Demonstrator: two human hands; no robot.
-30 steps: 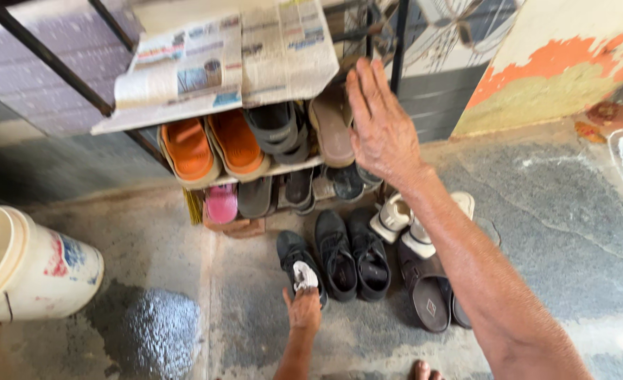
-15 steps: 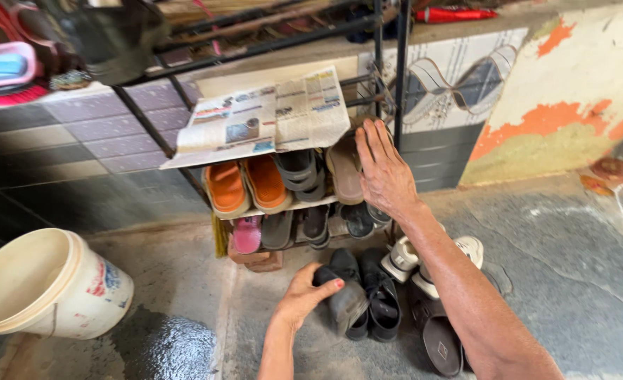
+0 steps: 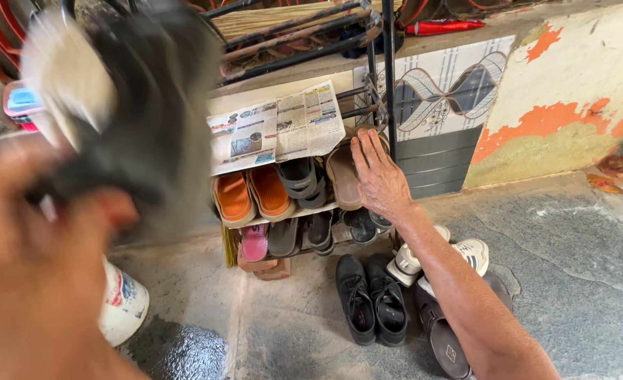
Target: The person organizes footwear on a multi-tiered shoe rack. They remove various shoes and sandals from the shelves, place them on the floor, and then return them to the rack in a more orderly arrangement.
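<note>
My left hand (image 3: 37, 253) is raised close to the camera, blurred, and grips a black shoe (image 3: 142, 119) that fills the upper left of the view. My right hand (image 3: 377, 176) lies open and flat against the right end of a metal shoe rack (image 3: 385, 84), beside a brown sandal (image 3: 343, 179). The rack's shelf holds orange sandals (image 3: 251, 197) and dark slippers (image 3: 302, 179). A folded newspaper (image 3: 276, 127) lies on top of the rack. On the floor stands a pair of black laced shoes (image 3: 371, 299).
White sneakers (image 3: 441, 257) and brown sandals (image 3: 445, 338) lie on the floor under my right arm. A pink slipper (image 3: 253, 243) sits on the low shelf. A white bucket (image 3: 125, 306) stands at the left, beside a wet patch (image 3: 178, 352) on the stone floor.
My left hand has lifted one black shoe from the floor up close to the camera. My right hand stays on the rack. The view has tilted upward.
</note>
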